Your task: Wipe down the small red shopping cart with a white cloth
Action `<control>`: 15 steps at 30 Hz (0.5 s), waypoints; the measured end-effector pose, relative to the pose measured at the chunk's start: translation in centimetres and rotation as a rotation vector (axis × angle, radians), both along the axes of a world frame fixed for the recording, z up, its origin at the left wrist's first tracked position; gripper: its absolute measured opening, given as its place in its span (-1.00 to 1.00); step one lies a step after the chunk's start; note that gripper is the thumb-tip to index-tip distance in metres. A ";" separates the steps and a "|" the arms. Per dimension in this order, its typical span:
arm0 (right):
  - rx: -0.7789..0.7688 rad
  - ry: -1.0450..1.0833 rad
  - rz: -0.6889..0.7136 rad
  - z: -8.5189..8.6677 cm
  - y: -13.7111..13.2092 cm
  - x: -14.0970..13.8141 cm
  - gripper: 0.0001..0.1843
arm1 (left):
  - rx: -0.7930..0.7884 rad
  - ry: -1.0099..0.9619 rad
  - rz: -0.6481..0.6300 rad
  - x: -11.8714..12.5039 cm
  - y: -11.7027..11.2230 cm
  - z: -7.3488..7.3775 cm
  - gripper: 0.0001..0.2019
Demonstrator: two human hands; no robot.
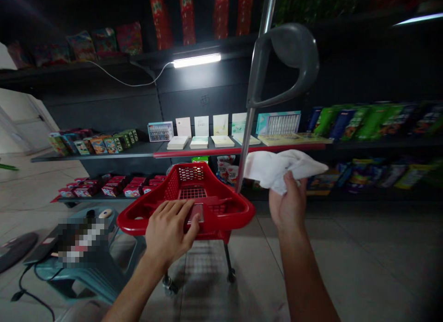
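Left hand (169, 229) on rear rim of red cart (244, 214); fingers laid over it, undersides hidden, so cannot tell whether gripping. Right hand (290, 204) pinches white cloth (277, 167) between thumb and fingers, right of pole (248, 133); some fingers hidden behind cloth. Cannot tell whether cloth touches pole. Pole cut off at top edge. Items on stool (93, 273) partly pixelated. Red packs (187, 17) cut off above. Dark character-like mark (205, 100) on shelf back; print on books (201, 126) and bags (374, 121) too small or blurred to read.
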State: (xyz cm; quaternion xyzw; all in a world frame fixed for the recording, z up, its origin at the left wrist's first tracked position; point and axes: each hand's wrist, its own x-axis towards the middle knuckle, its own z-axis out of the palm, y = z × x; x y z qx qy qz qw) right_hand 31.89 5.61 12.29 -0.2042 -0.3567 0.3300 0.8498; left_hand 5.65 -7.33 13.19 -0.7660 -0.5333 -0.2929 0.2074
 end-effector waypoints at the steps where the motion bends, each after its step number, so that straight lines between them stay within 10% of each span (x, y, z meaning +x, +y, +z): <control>1: 0.016 -0.008 0.049 0.2 -0.4 -0.6 -0.39 | 0.015 0.005 -0.009 -0.4 -0.2 0.1 -0.66; 10: -0.080 -0.272 0.275 -2.1 -0.6 -4.9 -0.21 | -0.002 -0.016 -0.099 -4.1 -0.7 0.3 -0.67; 15: -0.213 -0.392 0.492 -3.5 -0.9 -3.5 -0.43 | -0.069 -0.019 -0.169 -6.6 -0.3 0.6 -0.64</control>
